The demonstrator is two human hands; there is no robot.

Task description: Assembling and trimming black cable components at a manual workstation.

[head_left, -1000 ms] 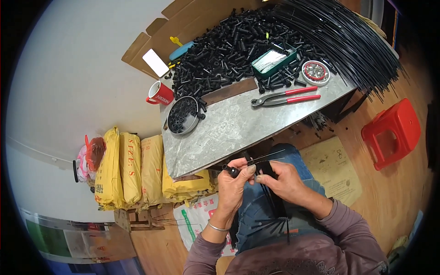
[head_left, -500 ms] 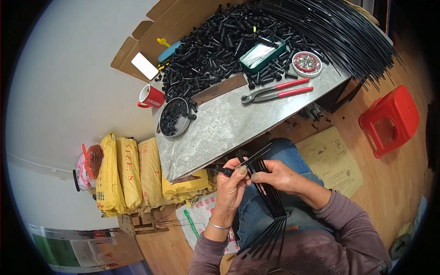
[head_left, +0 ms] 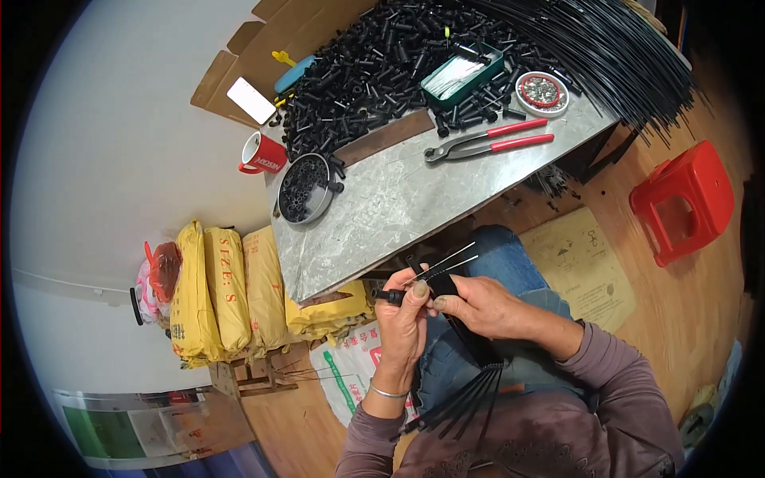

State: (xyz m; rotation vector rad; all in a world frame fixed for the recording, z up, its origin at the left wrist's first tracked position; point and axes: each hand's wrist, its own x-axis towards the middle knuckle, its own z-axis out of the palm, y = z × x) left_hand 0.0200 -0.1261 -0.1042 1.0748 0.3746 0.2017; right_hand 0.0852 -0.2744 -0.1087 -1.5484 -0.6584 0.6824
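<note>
Before the bench [head_left: 374,215], left hand [head_left: 404,325] grips a tubular black fitting [head_left: 387,296], right hand [head_left: 488,306] pinches partly gathered rods [head_left: 473,342]; heaped fittings [head_left: 358,88] remain loose atop it.

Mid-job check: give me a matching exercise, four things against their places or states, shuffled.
Things:
1. Mug
2. Pincers
3. Stool
4. Left hand

Places or states:
A. On the wooden floor
B. Holding a black tube
C. Next to the round bowl
D. Lying on the grey table, handles pointing right

Pairs: 1-C, 2-D, 3-A, 4-B
</note>
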